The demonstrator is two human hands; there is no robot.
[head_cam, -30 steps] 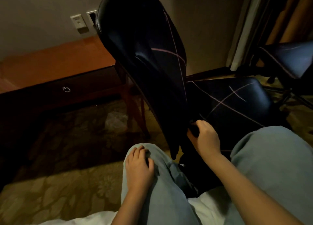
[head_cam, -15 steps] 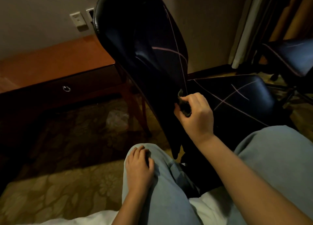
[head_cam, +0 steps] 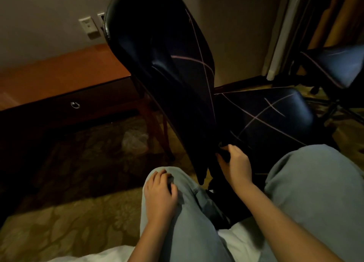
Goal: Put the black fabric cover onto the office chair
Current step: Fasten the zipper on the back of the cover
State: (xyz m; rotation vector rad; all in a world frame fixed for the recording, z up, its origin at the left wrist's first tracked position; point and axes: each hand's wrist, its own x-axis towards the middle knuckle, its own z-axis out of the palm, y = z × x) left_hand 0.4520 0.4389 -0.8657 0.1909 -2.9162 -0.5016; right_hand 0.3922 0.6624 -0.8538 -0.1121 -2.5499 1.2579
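Left hand [head_cam: 160,194] rests on the knee, fingers loosely curled, holding nothing; unchanged. Above the right hand, the black fabric cover [head_cam: 193,68] sheathes the office chair [head_cam: 118,31] backrest. Right hand [head_cam: 235,163] pinches the cover's edge, having dropped from mid-backrest to seat level. Judgement: hem being drawn down, fitting nearly complete.

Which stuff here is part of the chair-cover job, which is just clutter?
Job: black fabric cover with thin pale lines; glossy black office chair; right hand, gripping the cover's lower edge.
Lying about: brown wooden desk; crumpled clear plastic bag; second covered chair, far right; left hand resting on knee.
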